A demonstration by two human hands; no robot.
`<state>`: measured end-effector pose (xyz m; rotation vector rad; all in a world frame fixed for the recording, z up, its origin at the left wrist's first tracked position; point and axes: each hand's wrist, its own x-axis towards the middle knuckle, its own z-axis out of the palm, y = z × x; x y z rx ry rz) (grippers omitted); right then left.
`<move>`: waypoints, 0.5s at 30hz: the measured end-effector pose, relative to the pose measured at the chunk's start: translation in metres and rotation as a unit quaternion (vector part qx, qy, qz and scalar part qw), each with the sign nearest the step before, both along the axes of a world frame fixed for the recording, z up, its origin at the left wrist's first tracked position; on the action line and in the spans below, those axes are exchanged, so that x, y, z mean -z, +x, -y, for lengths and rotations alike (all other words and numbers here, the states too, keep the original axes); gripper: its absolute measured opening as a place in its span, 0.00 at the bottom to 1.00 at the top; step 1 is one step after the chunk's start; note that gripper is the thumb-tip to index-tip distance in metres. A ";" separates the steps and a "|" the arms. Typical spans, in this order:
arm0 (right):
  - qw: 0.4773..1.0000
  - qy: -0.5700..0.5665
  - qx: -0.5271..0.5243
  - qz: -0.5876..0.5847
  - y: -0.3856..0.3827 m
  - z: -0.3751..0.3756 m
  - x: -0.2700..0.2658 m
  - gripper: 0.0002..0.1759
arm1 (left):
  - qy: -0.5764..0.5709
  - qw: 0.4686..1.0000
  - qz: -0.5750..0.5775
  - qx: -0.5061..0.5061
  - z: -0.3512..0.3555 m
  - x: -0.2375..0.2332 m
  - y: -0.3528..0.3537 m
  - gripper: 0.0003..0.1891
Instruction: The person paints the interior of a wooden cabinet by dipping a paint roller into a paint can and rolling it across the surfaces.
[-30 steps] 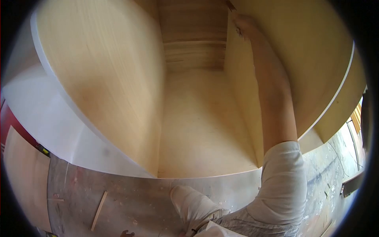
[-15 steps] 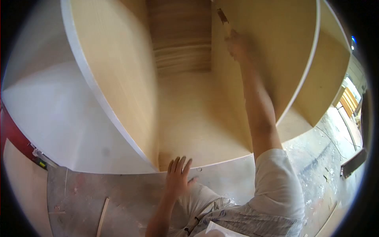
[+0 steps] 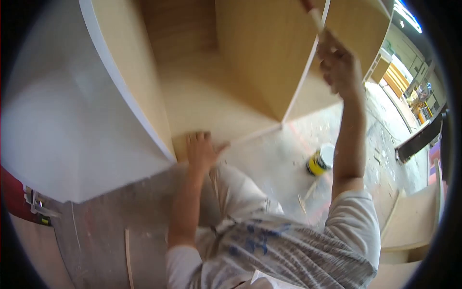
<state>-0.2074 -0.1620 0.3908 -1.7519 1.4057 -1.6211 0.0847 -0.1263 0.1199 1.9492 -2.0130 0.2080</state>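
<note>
My right hand [image 3: 342, 67] is raised at the upper right, its fingers wrapped round the pale handle of a paintbrush [image 3: 315, 18]. The brush points up and left, and its reddish-brown end runs out of the top of the view. Behind it stands the white front edge of a wooden cabinet's partition [image 3: 260, 53]. Low at the cabinet's front, my left hand [image 3: 202, 153] lies with fingers spread on the edge of the bottom panel [image 3: 207, 91]. It holds nothing.
A yellow and black can [image 3: 318, 163] with a pale top stands on the stained floor [image 3: 269, 154] in front of the cabinet. To the left curves a large white panel [image 3: 62, 111]. A thin wood strip [image 3: 128, 257] lies at lower left, and curved boards [image 3: 409, 216] at right.
My right hand has come out of the cabinet with the paintbrush, toward me and to the right. The view has turned, bringing the can into sight. My left hand stays at the cabinet's front edge.
</note>
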 end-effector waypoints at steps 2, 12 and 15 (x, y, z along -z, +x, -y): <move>1.000 0.020 0.000 0.002 -0.016 -0.016 -0.004 0.25 | 0.069 0.998 -0.004 0.006 0.012 -0.016 0.011 0.40; 0.998 -0.010 0.053 0.029 -0.045 -0.122 -0.008 0.30 | 0.051 0.997 -0.034 -0.045 0.037 -0.014 0.054 0.31; 0.999 -0.032 0.006 0.041 -0.056 -0.150 -0.003 0.30 | 0.051 0.996 -0.060 -0.038 0.033 -0.012 0.053 0.32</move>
